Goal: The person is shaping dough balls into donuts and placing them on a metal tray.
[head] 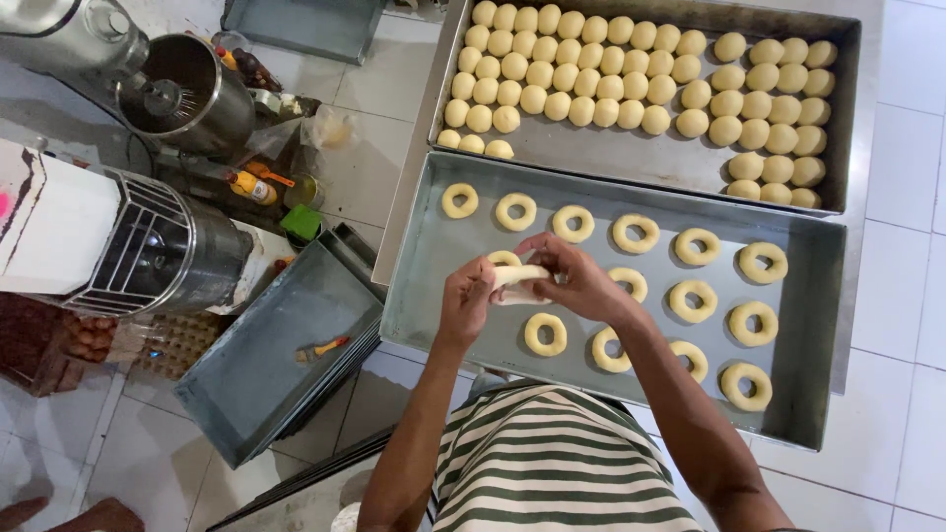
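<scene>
Mixer (148, 246) and a steel bowl (187, 94) sit at far left on the tiled floor, beside a stack of empty trays (266, 365) with a small brush (323, 347) lying on the top one. Moving right, my left hand (465, 300) and right hand (572, 281) meet over the near tray (434, 286), both closed around one piece of dough (517, 281), fingers curled and pinching it from either end; it is held just above the tray's left part. I judge the work somewhat past a third done: about fifteen rings (695, 300) already lie in rows on the near tray, with bare metal left at its near left corner and right end. The far tray (641, 158) behind it holds many round dough balls (581, 69) not yet shaped, packed in rows at its left and right. My striped shirt (552, 463) fills the bottom centre.
</scene>
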